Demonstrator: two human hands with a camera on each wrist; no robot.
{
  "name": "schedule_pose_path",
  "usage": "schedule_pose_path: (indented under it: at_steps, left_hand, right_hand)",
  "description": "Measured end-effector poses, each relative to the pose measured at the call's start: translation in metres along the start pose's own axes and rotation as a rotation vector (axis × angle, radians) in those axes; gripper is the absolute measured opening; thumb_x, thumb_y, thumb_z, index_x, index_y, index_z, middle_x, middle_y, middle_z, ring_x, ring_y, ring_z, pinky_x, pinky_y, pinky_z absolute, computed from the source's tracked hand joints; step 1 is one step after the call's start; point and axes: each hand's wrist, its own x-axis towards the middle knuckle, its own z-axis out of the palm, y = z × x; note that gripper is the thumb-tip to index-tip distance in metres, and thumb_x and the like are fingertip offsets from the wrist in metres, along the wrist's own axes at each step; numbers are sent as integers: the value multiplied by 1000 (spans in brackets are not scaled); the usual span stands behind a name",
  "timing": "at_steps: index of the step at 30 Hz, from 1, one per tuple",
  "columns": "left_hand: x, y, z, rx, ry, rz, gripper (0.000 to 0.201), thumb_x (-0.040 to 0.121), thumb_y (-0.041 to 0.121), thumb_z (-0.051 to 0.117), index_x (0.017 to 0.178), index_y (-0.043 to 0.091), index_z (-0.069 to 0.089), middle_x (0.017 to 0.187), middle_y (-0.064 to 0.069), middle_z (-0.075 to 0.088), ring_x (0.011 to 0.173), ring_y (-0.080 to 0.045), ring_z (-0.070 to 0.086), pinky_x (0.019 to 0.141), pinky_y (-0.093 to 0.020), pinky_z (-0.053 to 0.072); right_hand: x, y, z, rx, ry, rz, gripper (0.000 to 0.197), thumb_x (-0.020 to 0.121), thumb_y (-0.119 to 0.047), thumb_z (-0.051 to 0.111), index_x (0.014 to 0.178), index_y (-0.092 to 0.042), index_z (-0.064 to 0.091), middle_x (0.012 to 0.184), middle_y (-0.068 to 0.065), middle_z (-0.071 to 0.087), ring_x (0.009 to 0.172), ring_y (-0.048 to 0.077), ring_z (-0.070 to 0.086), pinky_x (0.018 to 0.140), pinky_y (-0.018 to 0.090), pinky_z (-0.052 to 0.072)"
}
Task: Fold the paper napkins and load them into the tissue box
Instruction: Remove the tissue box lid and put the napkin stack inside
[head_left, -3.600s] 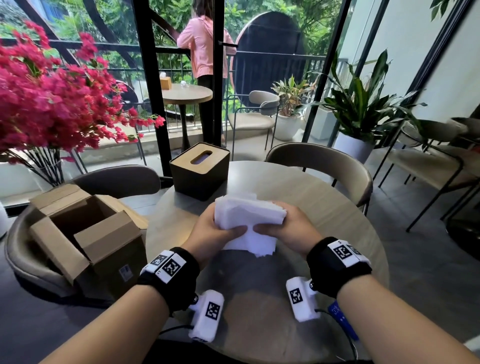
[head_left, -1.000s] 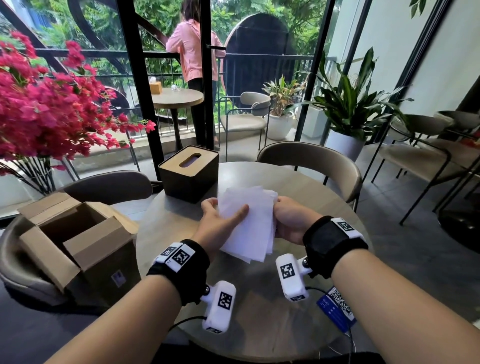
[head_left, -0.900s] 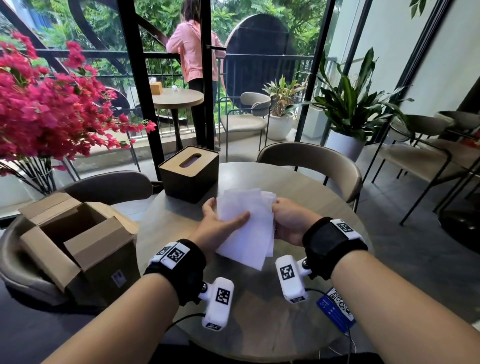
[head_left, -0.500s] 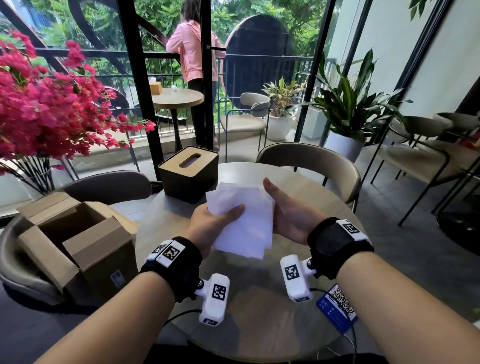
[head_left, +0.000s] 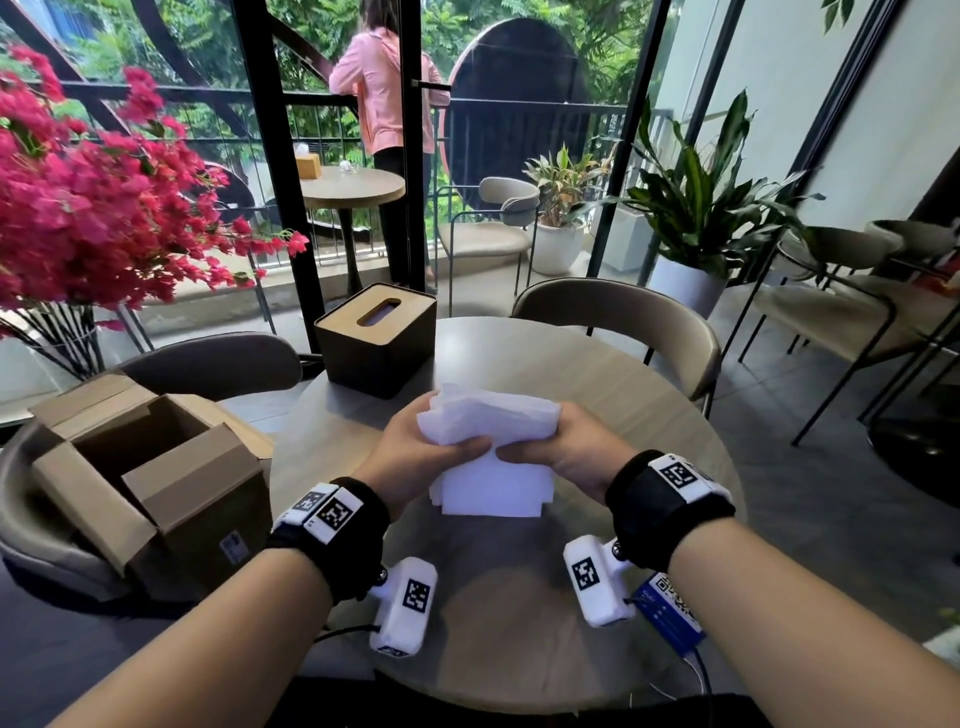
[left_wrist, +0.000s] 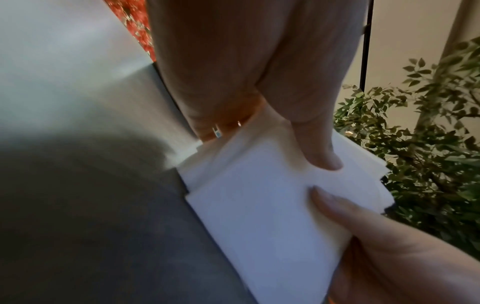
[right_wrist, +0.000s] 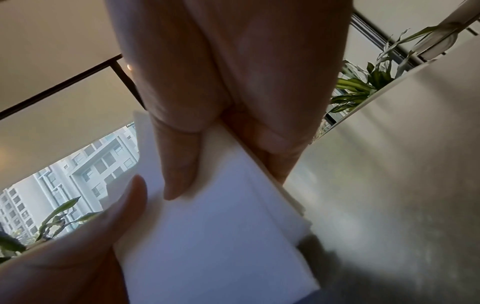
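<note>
A stack of white paper napkins (head_left: 491, 447) is bent over in a fold above the round table (head_left: 597, 374). My left hand (head_left: 415, 452) grips its left side, thumb on top. My right hand (head_left: 561, 447) grips the right side the same way. In the left wrist view my thumb presses into the napkins (left_wrist: 259, 205). The right wrist view shows both thumbs on the napkins (right_wrist: 215, 236). The dark tissue box (head_left: 376, 340) with a wooden slotted lid stands closed at the table's far left, just beyond the hands.
An open cardboard box (head_left: 150, 478) sits on a chair to the left. Pink flowers (head_left: 93, 208) hang over the left side. A beige chair (head_left: 618, 322) stands behind the table. A blue tag (head_left: 670, 613) lies near my right wrist. A person stands on the balcony.
My right hand, open beside the flat stack half a second ago, now grips it. Both hands have bent the stack's top half over toward me.
</note>
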Motion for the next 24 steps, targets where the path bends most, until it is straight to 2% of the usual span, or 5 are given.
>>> schedule_pose_path:
  at_steps: [4,8,12,18,24]
  left_hand:
    - [-4,-6,-11,17,-49,-29,55,75,-2,86,125,12,65,118,-9,76,110,-26,72,91,-41,60]
    - [-3,-8,-10,56,-77,-48,56,77,-1,86,129,9,65,121,-10,75,116,-27,70,96,-43,59]
    - [-1,2,4,99,47,2,49,73,0,89,118,8,70,109,-3,79,100,-14,74,82,-30,61]
    - [-5,-5,5,155,64,-41,42,73,8,91,112,13,75,105,-1,80,98,-16,76,84,-33,62]
    - [6,14,-9,226,29,-52,28,81,11,86,107,9,75,101,-4,80,91,-12,75,79,-27,61]
  right_hand:
    - [-5,1,-1,-50,-21,-7,41,77,9,81,116,5,70,118,24,72,98,20,69,91,41,56]
    - [-6,-3,4,-111,-38,-21,34,79,2,83,111,5,71,104,14,76,92,16,69,84,34,55]
    - [-3,-10,7,-80,38,-66,25,84,3,78,105,14,68,91,12,71,82,12,64,72,25,53]
    - [-3,5,8,-186,8,-24,28,79,-6,84,101,5,72,93,9,72,85,14,61,77,35,50]
    - [1,-10,1,-134,86,-60,25,88,-1,77,112,0,73,110,13,77,90,11,67,81,32,55]
